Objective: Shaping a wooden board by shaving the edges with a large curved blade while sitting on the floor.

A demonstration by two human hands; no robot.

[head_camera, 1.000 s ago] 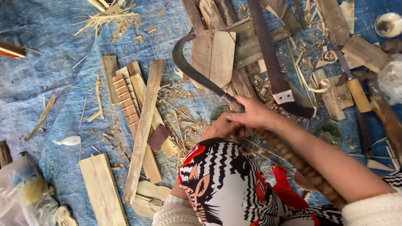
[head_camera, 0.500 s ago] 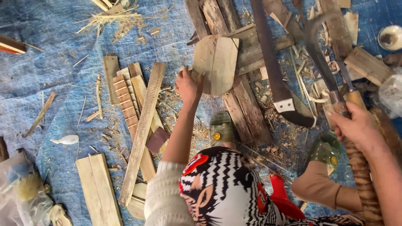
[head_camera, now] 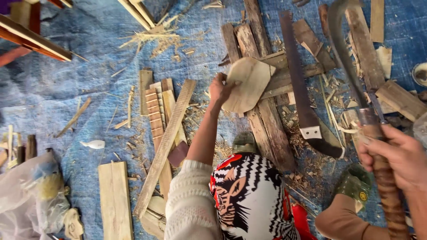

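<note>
The left hand [head_camera: 221, 90] is reaching out at full arm's length, fingers clamping the near edge of a rounded wooden blank [head_camera: 248, 83] and propping it tilted on the dark planks [head_camera: 267, 124] laid across the blue tarp [head_camera: 80, 66]. The right hand [head_camera: 391, 155] is cocked up at the right edge, fist wrapping tight round the cord-bound handle of a curved sickle-like blade [head_camera: 344, 53], whose tip is sweeping toward the top of the view, well apart from the blank. At lower left a clear plastic bag [head_camera: 31, 195] is slumping on the tarp, holding blurred yellowish and blue bits I cannot make out.
</note>
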